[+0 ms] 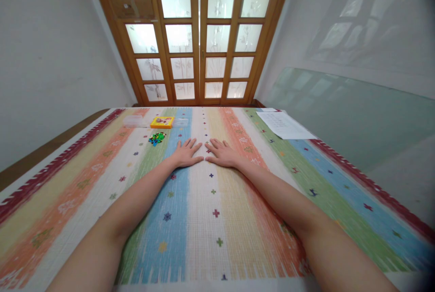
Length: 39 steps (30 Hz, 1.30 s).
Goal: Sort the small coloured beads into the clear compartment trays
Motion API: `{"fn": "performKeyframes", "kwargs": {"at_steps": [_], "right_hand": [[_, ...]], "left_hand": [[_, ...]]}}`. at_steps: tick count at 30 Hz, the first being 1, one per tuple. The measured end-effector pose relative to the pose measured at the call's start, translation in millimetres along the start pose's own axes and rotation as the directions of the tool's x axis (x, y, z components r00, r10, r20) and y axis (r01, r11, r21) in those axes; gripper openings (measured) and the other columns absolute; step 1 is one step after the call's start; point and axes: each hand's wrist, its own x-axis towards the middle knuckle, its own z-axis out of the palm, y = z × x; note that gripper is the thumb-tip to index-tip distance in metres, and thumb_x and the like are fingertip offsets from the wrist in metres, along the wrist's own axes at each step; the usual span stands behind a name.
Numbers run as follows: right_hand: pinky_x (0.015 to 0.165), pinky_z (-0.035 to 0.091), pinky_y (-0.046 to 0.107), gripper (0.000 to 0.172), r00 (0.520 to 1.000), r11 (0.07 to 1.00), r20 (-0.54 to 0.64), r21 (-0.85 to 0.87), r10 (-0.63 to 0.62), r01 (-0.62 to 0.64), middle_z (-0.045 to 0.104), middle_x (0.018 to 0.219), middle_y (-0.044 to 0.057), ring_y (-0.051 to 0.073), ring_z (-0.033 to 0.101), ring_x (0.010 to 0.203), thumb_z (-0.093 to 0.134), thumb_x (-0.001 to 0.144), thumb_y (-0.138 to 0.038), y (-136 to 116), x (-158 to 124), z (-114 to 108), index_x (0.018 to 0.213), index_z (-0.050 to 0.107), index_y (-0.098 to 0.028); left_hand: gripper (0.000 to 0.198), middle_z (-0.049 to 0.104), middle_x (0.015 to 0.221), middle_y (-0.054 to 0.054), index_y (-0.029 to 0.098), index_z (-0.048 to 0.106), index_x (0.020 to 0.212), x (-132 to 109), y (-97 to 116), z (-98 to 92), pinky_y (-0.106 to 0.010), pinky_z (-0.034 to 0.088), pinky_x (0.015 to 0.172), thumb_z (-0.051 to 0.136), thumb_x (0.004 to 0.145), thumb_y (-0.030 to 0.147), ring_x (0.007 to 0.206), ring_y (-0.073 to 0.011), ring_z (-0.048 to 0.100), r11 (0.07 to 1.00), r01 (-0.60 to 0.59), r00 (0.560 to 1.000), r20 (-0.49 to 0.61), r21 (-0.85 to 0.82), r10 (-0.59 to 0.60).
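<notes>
My left hand (186, 153) lies flat on the striped tablecloth (204, 201), fingers spread, with nothing in it. Beside it, my right hand (222, 153) rests palm down in the same way, fingers apart. The two thumbs point toward each other and nearly meet over the white stripe. To the left of my left hand sits a small heap of green, blue and dark little pieces (157, 138), too small to name. Just behind the heap is a yellow box (162, 122) with a printed picture on top.
Clear plastic containers stand on either side of the yellow box, one on its left (133, 121) and one on its right (180, 122). Printed white paper (285, 124) lies at the table's far right. A glass-paned wooden door (203, 56) rises beyond the far edge, with walls on both sides.
</notes>
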Motion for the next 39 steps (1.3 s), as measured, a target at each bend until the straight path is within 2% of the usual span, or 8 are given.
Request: {"fn": "performKeyframes", "kwargs": {"at_steps": [10, 14, 32, 39], "right_hand": [[0.131, 0.011, 0.058, 0.090, 1.000, 1.000, -0.018, -0.012, -0.011, 0.011, 0.018, 0.177, 0.013, 0.035, 0.015, 0.164, 0.031, 0.099, -0.081, -3.0, 0.6, -1.3, 0.170, 0.029, -0.025], [0.131, 0.012, 0.058, 0.086, 1.000, 1.000, -0.025, -0.010, -0.003, 0.003, 0.019, 0.177, 0.012, 0.035, 0.016, 0.163, 0.032, 0.100, -0.079, -2.0, 1.9, 0.2, 0.169, 0.030, -0.028], [0.131, 0.014, 0.056, 0.083, 1.000, 1.000, -0.025, -0.024, 0.001, -0.002, 0.021, 0.176, 0.011, 0.034, 0.019, 0.163, 0.032, 0.101, -0.077, -4.1, -1.5, -3.5, 0.169, 0.032, -0.028], [0.131, 0.014, 0.055, 0.082, 0.999, 1.000, -0.033, -0.023, 0.002, -0.003, 0.022, 0.176, 0.010, 0.033, 0.019, 0.163, 0.035, 0.101, -0.076, -4.1, -1.2, -3.8, 0.168, 0.032, -0.029]], "left_hand": [[0.084, 0.009, 0.179, -0.005, 0.036, 0.025, 0.169, -0.1, -0.1, 0.5, -0.065, 0.003, 0.129, 0.033, 0.098, 0.080, 0.165, -0.0342, 0.006, 1.000, 0.002, 1.000, -0.014, 0.010, -0.002], [0.082, 0.011, 0.179, -0.005, 0.037, 0.026, 0.169, 0.4, -0.5, 0.9, -0.064, 0.003, 0.129, 0.035, 0.099, 0.078, 0.165, -0.0328, 0.008, 1.000, 0.013, 1.000, -0.016, 0.009, -0.013], [0.081, 0.016, 0.178, -0.006, 0.035, 0.031, 0.168, 2.4, -3.1, 4.1, -0.065, 0.005, 0.129, 0.035, 0.099, 0.077, 0.164, -0.0349, 0.013, 1.000, -0.002, 0.999, -0.052, -0.007, 0.002], [0.080, 0.014, 0.179, -0.004, 0.037, 0.029, 0.168, 1.0, -0.5, 1.1, -0.064, 0.006, 0.130, 0.035, 0.099, 0.076, 0.165, -0.0352, 0.010, 1.000, 0.017, 0.999, -0.030, 0.002, -0.017]]}}
